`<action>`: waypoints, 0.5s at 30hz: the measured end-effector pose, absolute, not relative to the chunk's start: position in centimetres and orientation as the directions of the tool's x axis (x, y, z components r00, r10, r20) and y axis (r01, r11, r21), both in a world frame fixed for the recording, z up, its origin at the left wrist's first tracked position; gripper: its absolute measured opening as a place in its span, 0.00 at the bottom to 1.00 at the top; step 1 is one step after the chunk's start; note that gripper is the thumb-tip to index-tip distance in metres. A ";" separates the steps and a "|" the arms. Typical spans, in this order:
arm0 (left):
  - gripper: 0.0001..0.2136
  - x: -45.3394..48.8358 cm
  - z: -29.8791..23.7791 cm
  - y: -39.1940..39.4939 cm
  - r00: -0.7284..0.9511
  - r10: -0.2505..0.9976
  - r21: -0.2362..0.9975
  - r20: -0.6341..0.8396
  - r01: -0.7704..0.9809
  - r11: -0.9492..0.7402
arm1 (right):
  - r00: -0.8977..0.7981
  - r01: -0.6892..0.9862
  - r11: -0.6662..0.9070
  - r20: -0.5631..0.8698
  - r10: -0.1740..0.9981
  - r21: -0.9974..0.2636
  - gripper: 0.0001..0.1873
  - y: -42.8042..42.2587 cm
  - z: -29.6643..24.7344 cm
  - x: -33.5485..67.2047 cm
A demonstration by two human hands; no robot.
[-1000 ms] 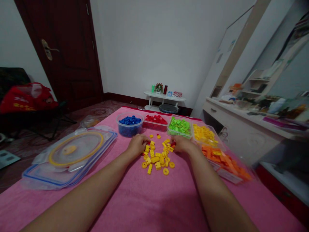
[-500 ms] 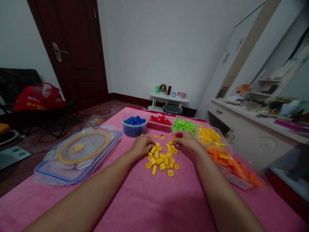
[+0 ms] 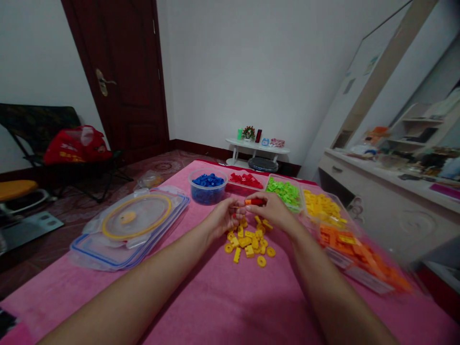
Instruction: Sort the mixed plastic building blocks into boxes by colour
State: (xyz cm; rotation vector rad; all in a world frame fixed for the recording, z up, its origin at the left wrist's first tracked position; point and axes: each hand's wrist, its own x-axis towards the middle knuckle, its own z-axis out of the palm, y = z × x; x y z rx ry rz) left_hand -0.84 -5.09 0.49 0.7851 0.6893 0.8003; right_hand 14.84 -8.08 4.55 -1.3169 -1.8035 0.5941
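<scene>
My right hand (image 3: 275, 211) pinches an orange piece (image 3: 254, 202), my left hand (image 3: 223, 219) apparently gripping its left end (blurry), yellow pieces (image 3: 249, 239) lying unsorted near the filled tubs (image 3: 207, 195).

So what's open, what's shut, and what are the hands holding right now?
Door, shut.
Blue tub, open, full.
Red tray, open.
Green tray, open.
Yellow tray, open.
Orange tray, open, blurred.
Lids, off, stacked on the pink cloth.
Yellow pieces, loose heap on the cloth.
Right hand, pinching a red-orange piece.
Left hand, curled beside it; hold unclear.
</scene>
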 end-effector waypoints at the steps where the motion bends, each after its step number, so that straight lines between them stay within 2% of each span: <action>1: 0.13 -0.9 0.6 -5.2 0.526 0.816 0.826 -0.242 -0.330 0.457 | -0.137 0.617 0.352 0.345 0.928 -0.703 0.08 -8.1 4.6 14.6; 4: 0.19 -1.3 0.4 -5.4 0.525 0.833 0.899 -0.176 -0.260 0.354 | -0.155 0.741 0.344 0.352 0.923 -0.577 0.09 -8.1 4.4 14.2; 8: 0.20 -1.5 -0.1 -5.2 0.511 0.846 0.938 -0.151 -0.196 0.286 | -0.215 0.783 0.392 0.382 0.899 -0.484 0.10 -8.2 4.2 14.3; 15: 0.17 -1.6 -0.5 -4.7 0.554 0.818 0.928 -0.158 -0.199 0.314 | -0.231 0.749 0.414 0.382 0.895 -0.517 0.10 -8.0 3.8 14.4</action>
